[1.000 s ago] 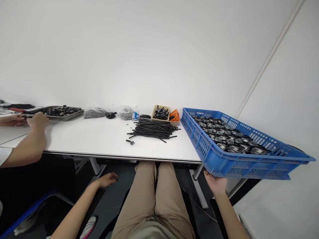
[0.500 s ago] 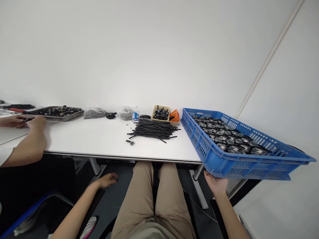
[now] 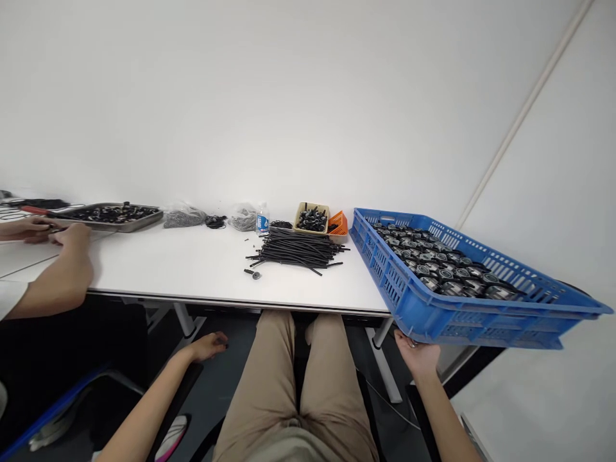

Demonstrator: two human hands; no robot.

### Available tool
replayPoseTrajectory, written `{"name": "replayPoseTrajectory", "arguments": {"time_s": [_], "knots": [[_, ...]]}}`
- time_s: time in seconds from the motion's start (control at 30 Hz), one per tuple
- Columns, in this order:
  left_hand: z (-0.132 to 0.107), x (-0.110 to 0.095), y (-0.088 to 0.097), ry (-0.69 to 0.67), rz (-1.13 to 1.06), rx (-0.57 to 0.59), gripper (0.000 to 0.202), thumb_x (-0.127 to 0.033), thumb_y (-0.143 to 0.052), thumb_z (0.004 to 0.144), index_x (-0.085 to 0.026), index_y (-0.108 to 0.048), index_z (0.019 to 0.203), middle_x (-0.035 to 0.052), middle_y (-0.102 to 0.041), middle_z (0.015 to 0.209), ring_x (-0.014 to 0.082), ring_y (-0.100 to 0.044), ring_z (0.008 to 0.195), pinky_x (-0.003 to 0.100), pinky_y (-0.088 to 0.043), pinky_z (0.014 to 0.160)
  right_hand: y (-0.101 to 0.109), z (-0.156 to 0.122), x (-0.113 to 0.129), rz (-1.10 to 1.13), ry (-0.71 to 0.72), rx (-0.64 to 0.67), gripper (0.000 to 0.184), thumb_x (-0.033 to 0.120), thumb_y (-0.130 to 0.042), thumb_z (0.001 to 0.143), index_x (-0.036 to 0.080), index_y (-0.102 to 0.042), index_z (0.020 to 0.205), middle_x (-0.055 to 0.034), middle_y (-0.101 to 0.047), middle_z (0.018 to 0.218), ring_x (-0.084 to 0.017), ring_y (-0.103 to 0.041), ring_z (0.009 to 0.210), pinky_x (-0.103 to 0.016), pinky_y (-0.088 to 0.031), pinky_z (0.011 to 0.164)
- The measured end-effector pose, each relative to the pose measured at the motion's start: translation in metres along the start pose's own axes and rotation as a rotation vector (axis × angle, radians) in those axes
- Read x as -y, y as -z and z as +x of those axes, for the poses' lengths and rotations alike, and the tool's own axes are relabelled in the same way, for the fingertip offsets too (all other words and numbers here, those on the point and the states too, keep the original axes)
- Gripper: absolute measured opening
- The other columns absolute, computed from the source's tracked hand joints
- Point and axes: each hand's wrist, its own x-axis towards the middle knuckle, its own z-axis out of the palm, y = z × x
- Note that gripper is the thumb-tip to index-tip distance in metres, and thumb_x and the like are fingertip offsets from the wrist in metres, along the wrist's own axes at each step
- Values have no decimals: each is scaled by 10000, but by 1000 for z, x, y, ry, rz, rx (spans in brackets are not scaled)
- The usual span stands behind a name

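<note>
My left hand [image 3: 208, 347] hangs loosely in front of the table edge, to the left of my knees. Its fingers are slightly bent and apart, and nothing shows in it except a dark spot at the fingertips that is too small to name. My right hand [image 3: 419, 359] is below the front corner of a blue plastic crate [image 3: 409, 313]. The crate hides most of its fingers, so whether it touches or grips the crate is unclear. Rows of round black-and-silver parts [image 3: 445, 266] fill much of the crate, which juts out past the table's front edge.
Black tubes [image 3: 298, 250] lie piled on the white table [image 3: 192, 269], with a small wheel-like part [image 3: 253, 274] before them. Behind stand a yellow basket [image 3: 312, 218], an orange basket [image 3: 339, 223] and a bottle [image 3: 262, 219]. At left, a co-worker's hands [image 3: 67, 236] work near a metal tray [image 3: 137, 222].
My hands and the crate stay in place. The co-worker's hands at the left shift slightly, and the view moves very little.
</note>
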Motion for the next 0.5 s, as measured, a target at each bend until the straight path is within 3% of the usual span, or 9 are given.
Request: {"name": "replayPoseTrajectory", "arguments": {"time_s": [0.27, 0.5], "knots": [[-2, -2, 2, -11, -6, -6, 526, -491, -546, 644, -180, -596, 1065, 47, -680, 848, 225, -677, 717, 313, -509, 694, 0, -1, -1, -114, 49, 47, 212, 405, -536, 827, 242, -503, 695, 22, -570, 611, -167, -549, 567, -314, -490, 521], [-1, -1, 1, -10, -13, -13, 550, -505, -545, 626, -176, -598, 1063, 54, -686, 854, 236, -676, 743, 321, -516, 702, -5, -6, -1, -48, 25, 53, 241, 395, -547, 817, 235, -445, 667, 38, -502, 567, -151, -500, 523, -296, -464, 503]]}}
